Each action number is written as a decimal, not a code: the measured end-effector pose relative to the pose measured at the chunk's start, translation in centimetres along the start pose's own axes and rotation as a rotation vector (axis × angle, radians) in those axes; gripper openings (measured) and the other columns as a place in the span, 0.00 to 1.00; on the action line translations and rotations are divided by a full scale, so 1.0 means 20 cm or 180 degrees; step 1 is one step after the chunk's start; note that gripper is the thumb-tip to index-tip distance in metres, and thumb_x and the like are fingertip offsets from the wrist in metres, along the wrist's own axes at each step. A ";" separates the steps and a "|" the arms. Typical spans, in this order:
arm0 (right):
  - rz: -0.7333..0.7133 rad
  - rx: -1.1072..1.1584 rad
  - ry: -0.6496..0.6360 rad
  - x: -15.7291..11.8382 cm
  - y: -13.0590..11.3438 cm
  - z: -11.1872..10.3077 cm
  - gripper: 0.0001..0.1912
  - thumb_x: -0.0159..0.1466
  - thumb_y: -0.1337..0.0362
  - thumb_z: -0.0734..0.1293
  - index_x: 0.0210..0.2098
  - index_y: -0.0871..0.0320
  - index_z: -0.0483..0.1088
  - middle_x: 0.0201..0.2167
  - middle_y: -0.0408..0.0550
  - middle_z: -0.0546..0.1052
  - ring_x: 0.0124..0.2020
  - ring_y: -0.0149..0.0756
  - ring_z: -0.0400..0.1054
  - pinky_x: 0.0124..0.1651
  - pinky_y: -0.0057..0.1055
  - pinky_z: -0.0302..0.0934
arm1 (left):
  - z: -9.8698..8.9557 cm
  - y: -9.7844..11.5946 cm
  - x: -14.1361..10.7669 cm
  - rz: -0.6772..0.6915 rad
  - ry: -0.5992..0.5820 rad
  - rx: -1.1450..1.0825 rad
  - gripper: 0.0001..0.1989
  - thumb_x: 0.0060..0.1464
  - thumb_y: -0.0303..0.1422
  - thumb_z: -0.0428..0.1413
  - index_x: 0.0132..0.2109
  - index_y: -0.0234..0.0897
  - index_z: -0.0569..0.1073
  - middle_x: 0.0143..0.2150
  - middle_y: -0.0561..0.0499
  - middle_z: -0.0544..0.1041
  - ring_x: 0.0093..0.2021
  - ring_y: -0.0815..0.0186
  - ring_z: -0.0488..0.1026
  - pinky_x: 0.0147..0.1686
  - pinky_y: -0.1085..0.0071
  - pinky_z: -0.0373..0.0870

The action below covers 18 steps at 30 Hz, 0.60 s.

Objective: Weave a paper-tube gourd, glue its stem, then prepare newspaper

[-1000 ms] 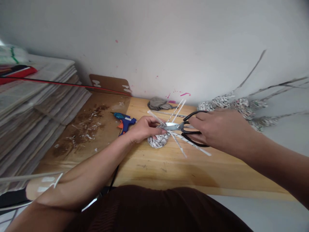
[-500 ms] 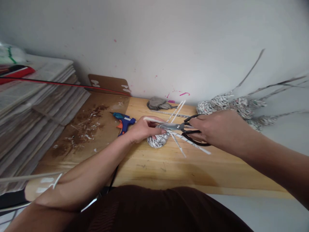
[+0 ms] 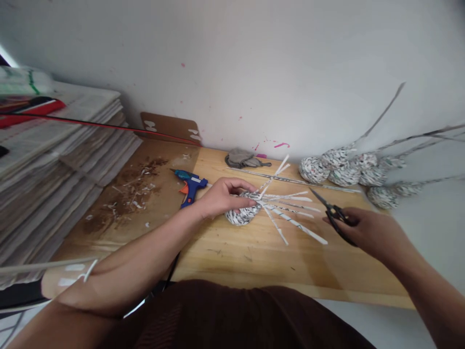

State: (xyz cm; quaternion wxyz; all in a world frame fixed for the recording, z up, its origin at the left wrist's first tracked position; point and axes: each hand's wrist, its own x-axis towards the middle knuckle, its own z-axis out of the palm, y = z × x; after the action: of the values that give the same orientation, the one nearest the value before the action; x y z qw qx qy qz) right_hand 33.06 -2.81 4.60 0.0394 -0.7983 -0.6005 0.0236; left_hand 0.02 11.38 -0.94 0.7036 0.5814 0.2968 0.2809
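Note:
My left hand is wrapped round the top of a woven paper ball at the middle of the table. Several white paper strips fan out from the ball's right end, most pointing right and a few up towards the wall. Off to the right, my right hand grips the black handles of scissors. The blades point up and left, look closed and are apart from the strips.
A blue glue gun lies left of the ball. Behind are a grey cloth and long thin paper rods. More woven balls with stems lean by the wall. Stacked newspapers stand left, beside cardboard with scraps.
My right hand has drawn the scissors away from the ball to the right, and the blades have left the strips. More strips now show fanned out. My left hand stays on the ball.

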 end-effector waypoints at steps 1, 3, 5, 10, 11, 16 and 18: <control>0.0180 -0.0090 -0.0449 -0.01 0.05 0.05 0.16 0.63 0.48 0.67 0.32 0.51 0.79 0.21 0.51 0.78 0.21 0.40 0.69 0.25 0.35 0.54 | 0.00 0.00 0.00 0.0034 -0.0014 0.0043 0.20 0.42 0.34 0.71 0.45 0.35 0.81 0.35 0.49 0.82 0.24 0.72 0.73 0.23 0.76 0.72; 0.0442 -0.0247 -0.0782 -0.04 0.12 0.13 0.16 0.61 0.48 0.68 0.35 0.53 0.79 0.26 0.52 0.80 0.25 0.45 0.73 0.27 0.35 0.57 | 0.01 0.00 -0.01 0.0131 -0.0040 0.0128 0.20 0.43 0.34 0.71 0.45 0.35 0.81 0.36 0.48 0.82 0.26 0.71 0.75 0.24 0.76 0.73; 0.0466 -0.0342 -0.0872 -0.05 0.15 0.17 0.18 0.61 0.47 0.67 0.37 0.54 0.78 0.28 0.52 0.81 0.29 0.48 0.74 0.29 0.36 0.58 | 0.02 0.00 -0.01 0.0295 -0.0082 0.0161 0.18 0.43 0.33 0.71 0.44 0.35 0.82 0.38 0.47 0.83 0.31 0.69 0.77 0.29 0.74 0.75; -0.0201 -0.0530 -0.0665 0.00 0.06 0.11 0.19 0.65 0.47 0.62 0.36 0.52 0.80 0.29 0.53 0.81 0.31 0.52 0.75 0.30 0.38 0.60 | 0.03 0.02 -0.03 0.0790 -0.0238 -0.0178 0.14 0.43 0.29 0.71 0.40 0.36 0.82 0.44 0.45 0.83 0.40 0.65 0.80 0.39 0.71 0.78; -0.0418 -0.0445 -0.0492 0.02 0.01 0.11 0.20 0.66 0.48 0.61 0.38 0.52 0.80 0.31 0.53 0.82 0.33 0.52 0.76 0.32 0.39 0.61 | 0.01 0.03 -0.03 0.0869 -0.0200 -0.0317 0.14 0.43 0.29 0.71 0.40 0.37 0.82 0.46 0.46 0.83 0.40 0.66 0.80 0.37 0.72 0.78; -0.1775 0.0546 -0.0016 0.16 -0.36 0.18 0.15 0.71 0.57 0.60 0.44 0.54 0.78 0.41 0.51 0.83 0.43 0.43 0.76 0.46 0.37 0.68 | -0.12 0.12 -0.01 0.1258 0.0588 -0.1155 0.17 0.38 0.34 0.74 0.38 0.40 0.82 0.36 0.53 0.83 0.24 0.72 0.75 0.20 0.78 0.72; -0.2384 0.0670 0.0064 0.19 -0.56 0.24 0.15 0.72 0.61 0.60 0.46 0.56 0.78 0.42 0.52 0.82 0.44 0.42 0.75 0.50 0.38 0.68 | -0.17 0.15 0.00 0.1438 0.0864 -0.1345 0.18 0.36 0.35 0.74 0.38 0.40 0.81 0.31 0.55 0.81 0.20 0.74 0.70 0.17 0.79 0.69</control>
State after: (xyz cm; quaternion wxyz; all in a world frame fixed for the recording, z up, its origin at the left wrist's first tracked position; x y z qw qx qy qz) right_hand 23.01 4.02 0.81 0.1329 -0.5157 -0.8442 0.0613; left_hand -2.61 14.16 1.46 0.6826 0.4310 0.1867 0.5599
